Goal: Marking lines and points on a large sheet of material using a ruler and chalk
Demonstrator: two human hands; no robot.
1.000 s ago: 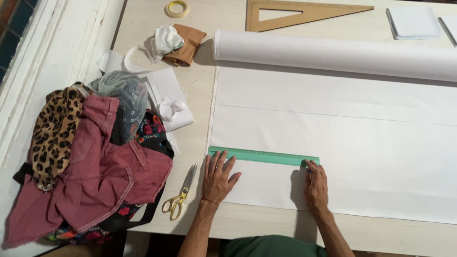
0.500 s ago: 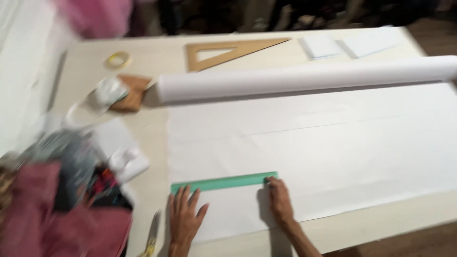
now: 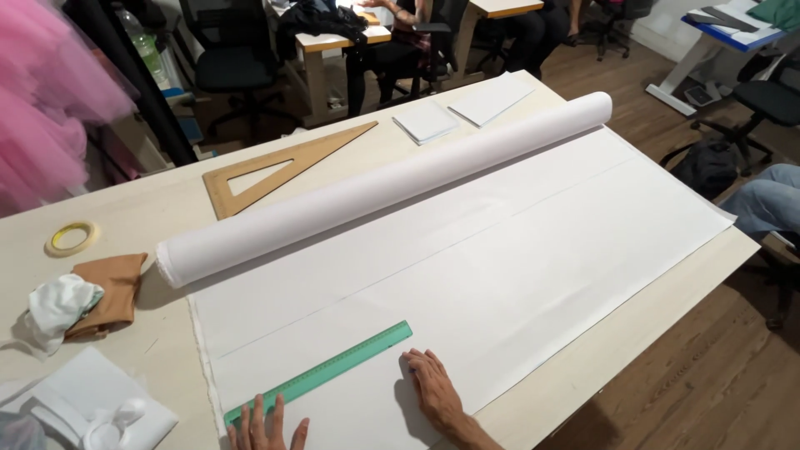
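Note:
A green ruler lies on white sheet material unrolled from a long white roll across the table. My left hand rests flat, fingers spread, at the ruler's near left end, partly cut off by the frame edge. My right hand lies flat on the sheet just beside the ruler's right end. Neither hand holds anything.
A wooden set square, tape ring, brown and white cloths, folded white fabric and white pads lie on the table. Chairs, desks and seated people stand beyond; a knee shows at right.
The camera has swung up and to the right, so the room beyond the table shows. Both hands stay by the ruler's ends. The clothes pile and scissors have left the view.

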